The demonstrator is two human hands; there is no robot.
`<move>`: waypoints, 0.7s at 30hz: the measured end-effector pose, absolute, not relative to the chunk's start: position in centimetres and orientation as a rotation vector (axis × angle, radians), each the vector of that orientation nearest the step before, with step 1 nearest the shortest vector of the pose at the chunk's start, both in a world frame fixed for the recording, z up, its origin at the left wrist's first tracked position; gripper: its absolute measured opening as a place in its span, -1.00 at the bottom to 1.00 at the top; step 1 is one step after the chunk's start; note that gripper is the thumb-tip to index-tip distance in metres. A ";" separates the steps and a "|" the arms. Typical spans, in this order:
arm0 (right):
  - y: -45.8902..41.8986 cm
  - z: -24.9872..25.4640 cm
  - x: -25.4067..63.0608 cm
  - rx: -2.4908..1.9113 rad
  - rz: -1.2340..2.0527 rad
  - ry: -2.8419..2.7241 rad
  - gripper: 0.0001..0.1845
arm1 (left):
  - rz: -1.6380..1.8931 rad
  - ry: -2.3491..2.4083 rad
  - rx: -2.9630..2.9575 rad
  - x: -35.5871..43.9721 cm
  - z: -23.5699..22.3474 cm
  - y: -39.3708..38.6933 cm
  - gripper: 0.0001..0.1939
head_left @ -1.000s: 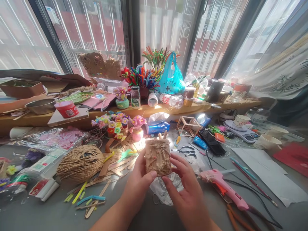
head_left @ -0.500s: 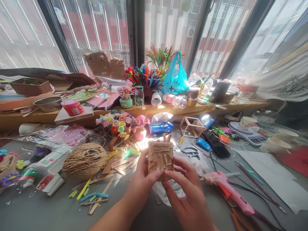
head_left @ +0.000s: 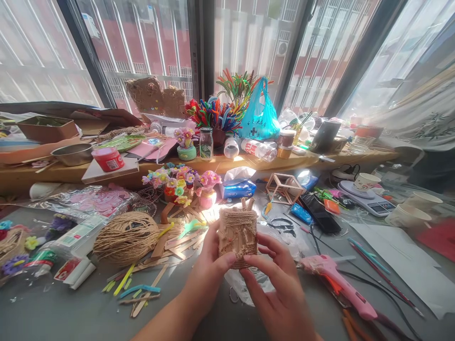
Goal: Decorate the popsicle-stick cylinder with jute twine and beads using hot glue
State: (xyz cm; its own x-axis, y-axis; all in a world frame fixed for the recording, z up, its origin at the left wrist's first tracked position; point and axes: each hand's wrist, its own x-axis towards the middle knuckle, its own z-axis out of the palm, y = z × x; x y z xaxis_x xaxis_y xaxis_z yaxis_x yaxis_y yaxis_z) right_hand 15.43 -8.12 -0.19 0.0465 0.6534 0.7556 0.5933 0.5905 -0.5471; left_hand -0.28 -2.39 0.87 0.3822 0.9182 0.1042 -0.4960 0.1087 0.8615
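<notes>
Between both hands, above the table, is a small twine-wrapped craft piece [head_left: 239, 232] with bands of twine at top and bottom and short sticks rising from its top. My left hand [head_left: 209, 270] grips its left side, thumb across the lower front. My right hand [head_left: 279, 279] holds the right side and lower edge with its fingertips. Behind and below it lies crumpled clear plastic [head_left: 261, 279]. To the right are black-handled scissors [head_left: 284, 226] and a pink hot glue gun [head_left: 341, 282]. A big ball of twine [head_left: 126, 237] sits to the left, beside flat wooden sticks [head_left: 177, 244].
Bunches of pipe-cleaner flowers [head_left: 174, 182] and a blue tissue pack [head_left: 239, 188] stand behind the hands. At right are a wooden frame [head_left: 284, 187], a phone [head_left: 322, 215] and a kitchen scale [head_left: 371, 201]. The glue gun's cable [head_left: 394, 289] crosses the right side. A cluttered ledge [head_left: 213, 166] runs below the windows.
Both hands keep the same hold on the twine-wrapped piece. Only a very slight shift of the whole view shows.
</notes>
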 end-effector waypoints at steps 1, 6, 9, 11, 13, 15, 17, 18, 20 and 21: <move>-8.1 -0.1 15.4 -1.057 0.061 -1.625 -0.62 | 1.117 0.544 0.978 -0.3 0.9 -2.4 -0.25; -8.1 0.0 15.3 -1.057 0.053 -1.627 -0.64 | 1.116 0.577 0.968 -0.3 0.8 -2.5 -0.30; -8.0 0.0 15.4 -1.071 0.052 -1.617 -0.66 | 1.116 0.560 0.950 -0.2 1.0 -2.6 -0.26; -8.0 0.0 15.4 -1.077 0.060 -1.609 -0.68 | 1.129 0.542 0.934 -0.1 1.1 -2.7 -0.22; -8.0 0.0 15.5 -1.078 0.069 -1.610 -0.69 | 1.136 0.533 0.922 0.0 1.2 -2.8 -0.20; -8.0 -0.1 15.6 -1.077 0.067 -1.623 -0.68 | 1.145 0.549 0.915 0.0 1.3 -2.9 -0.21; -8.0 -0.1 15.5 -1.073 0.056 -1.645 -0.67 | 1.152 0.589 0.912 0.0 1.4 -2.9 -0.23; -8.1 -0.1 15.5 -1.070 0.049 -1.656 -0.68 | 1.157 0.610 0.913 0.0 1.4 -2.9 -0.23; -8.2 0.0 15.4 -1.066 0.039 -1.672 -0.69 | 1.161 0.635 0.923 0.0 1.2 -2.9 -0.22; -8.2 0.1 15.4 -1.063 0.035 -1.678 -0.70 | 1.159 0.637 0.932 -0.1 1.1 -2.8 -0.22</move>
State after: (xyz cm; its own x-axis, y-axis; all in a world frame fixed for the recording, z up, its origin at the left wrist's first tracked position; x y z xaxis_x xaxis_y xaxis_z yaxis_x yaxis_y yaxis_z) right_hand 15.37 -8.18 0.09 -0.0021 0.6505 0.7595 0.6184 0.5976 -0.5103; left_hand -0.08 -2.82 1.10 0.3006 0.9530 0.0387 -0.4781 0.1154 0.8707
